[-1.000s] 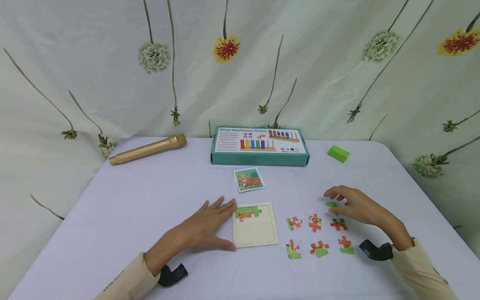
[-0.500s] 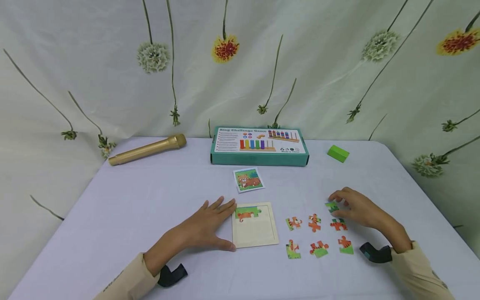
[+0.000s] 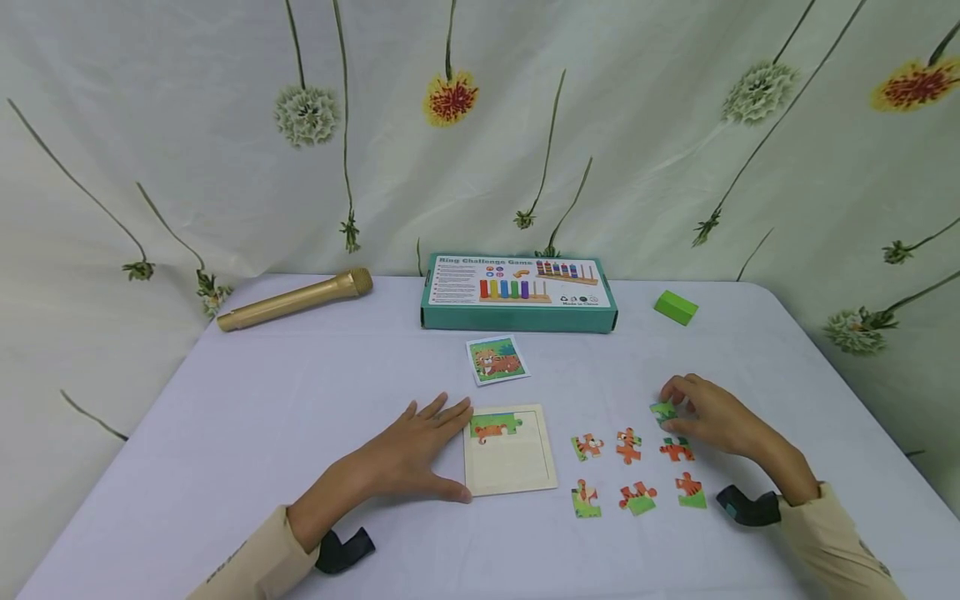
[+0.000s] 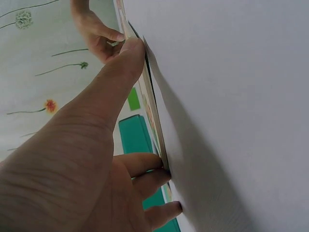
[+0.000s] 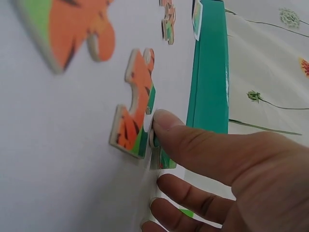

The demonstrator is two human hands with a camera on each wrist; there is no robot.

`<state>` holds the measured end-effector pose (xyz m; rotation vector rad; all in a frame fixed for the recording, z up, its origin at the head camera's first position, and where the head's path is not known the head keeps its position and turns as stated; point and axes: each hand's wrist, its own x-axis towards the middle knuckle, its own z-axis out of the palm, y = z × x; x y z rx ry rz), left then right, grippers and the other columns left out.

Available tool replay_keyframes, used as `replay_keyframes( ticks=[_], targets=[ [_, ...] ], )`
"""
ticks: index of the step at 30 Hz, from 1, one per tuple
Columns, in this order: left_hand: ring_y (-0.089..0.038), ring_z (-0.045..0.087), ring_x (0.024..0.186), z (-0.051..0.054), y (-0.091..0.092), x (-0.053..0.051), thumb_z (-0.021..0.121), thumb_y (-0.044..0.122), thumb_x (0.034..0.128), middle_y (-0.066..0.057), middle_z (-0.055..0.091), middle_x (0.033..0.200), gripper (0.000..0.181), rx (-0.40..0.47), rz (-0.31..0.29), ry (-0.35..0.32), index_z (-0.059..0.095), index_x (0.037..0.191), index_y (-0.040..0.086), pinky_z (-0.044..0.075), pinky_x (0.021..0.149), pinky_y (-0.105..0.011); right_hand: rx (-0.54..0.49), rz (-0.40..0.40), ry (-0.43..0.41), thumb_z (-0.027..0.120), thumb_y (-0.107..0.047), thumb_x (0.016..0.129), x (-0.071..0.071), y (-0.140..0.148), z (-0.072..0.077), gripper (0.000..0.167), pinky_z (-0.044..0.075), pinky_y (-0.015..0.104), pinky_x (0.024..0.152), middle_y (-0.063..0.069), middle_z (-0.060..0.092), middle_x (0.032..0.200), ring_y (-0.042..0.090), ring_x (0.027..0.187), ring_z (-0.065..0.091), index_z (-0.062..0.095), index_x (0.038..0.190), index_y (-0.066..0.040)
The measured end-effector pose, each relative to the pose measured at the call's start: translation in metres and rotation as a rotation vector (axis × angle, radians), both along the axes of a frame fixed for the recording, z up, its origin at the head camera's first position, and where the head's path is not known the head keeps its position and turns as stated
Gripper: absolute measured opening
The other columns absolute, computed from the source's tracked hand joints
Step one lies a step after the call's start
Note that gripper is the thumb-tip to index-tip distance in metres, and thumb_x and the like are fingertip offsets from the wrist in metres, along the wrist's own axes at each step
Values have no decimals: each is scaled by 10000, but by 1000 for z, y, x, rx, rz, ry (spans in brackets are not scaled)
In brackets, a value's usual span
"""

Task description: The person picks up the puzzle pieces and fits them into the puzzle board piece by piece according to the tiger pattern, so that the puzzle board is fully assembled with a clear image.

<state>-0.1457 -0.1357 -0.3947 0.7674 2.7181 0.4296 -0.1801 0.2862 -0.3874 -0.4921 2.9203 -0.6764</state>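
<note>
My left hand (image 3: 412,446) lies with spread fingers at the left side of a square wooden puzzle board (image 3: 517,475); its thumb and fingertips touch the board's edge, as the left wrist view also shows. A joined strip of green and orange puzzle (image 3: 491,427) fills the board's upper left. My right hand (image 3: 716,414) pinches a green puzzle piece (image 3: 662,411) between thumb and fingers, low at the table. Just below it lies an orange tiger-striped piece (image 3: 677,450), seen close up in the right wrist view (image 5: 135,104). The thumb partly hides the green piece there.
Several other loose pieces (image 3: 637,497) lie between board and right hand. Behind the board are a tiger picture card (image 3: 498,360) and a teal Ring Challenge Game box (image 3: 519,317). A gold microphone (image 3: 296,300) lies back left, a green block (image 3: 677,307) back right.
My right hand has come down slightly to the right, and its fingers have closed on the green puzzle piece. My left hand and the board have stayed in place.
</note>
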Motion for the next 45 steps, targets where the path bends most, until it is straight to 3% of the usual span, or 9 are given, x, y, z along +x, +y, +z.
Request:
replay_keyframes(
  ticks=[7, 12, 15, 24, 35, 45],
  targets=[
    [-263, 85, 1479, -1, 1, -1, 700, 709, 671, 37, 212, 1589, 1107, -3, -2, -2, 269, 1523, 148, 100, 1158, -576, -20, 18, -31, 749, -102, 816, -1, 1, -2, 330, 443, 269, 615, -2, 562, 788, 150, 720, 502, 551, 1076, -52],
    [-265, 86, 1479, -1, 0, 0, 694, 712, 674, 32, 210, 1589, 1111, -4, -6, 6, 265, 1523, 139, 98, 1160, -570, -44, 38, 28, 692, -60, 857, -1, 0, 0, 216, 418, 236, 570, -29, 549, 744, 116, 668, 484, 573, 1037, -66],
    [-271, 88, 1478, 0, 0, 0, 697, 708, 675, 27, 211, 1589, 1109, -1, -5, 11, 267, 1522, 135, 96, 1159, -572, -68, 47, 64, 650, -20, 873, -3, 0, 2, 165, 409, 227, 552, -39, 543, 723, 101, 643, 475, 587, 1014, -77],
    [-278, 86, 1478, 1, 0, 1, 711, 690, 678, 22, 210, 1590, 1102, 6, -2, 3, 272, 1520, 132, 92, 1157, -579, -136, 56, 69, 648, -10, 881, -9, -11, 12, 204, 443, 221, 568, 1, 573, 733, 122, 641, 497, 601, 1071, -70],
    [-271, 87, 1478, 1, 1, 1, 713, 690, 674, 24, 213, 1588, 1103, 11, -1, 1, 275, 1520, 133, 90, 1158, -576, -232, 122, 24, 647, -19, 890, -18, -41, 16, 190, 461, 244, 607, 32, 604, 759, 161, 662, 542, 619, 1061, -97],
    [-273, 91, 1477, 0, 1, 1, 709, 697, 674, 25, 214, 1588, 1104, 8, -1, 8, 274, 1520, 137, 94, 1155, -582, -361, 214, -88, 629, -91, 925, -28, -71, 11, 155, 503, 264, 638, 75, 619, 781, 250, 690, 617, 610, 1079, -85]
  ],
)
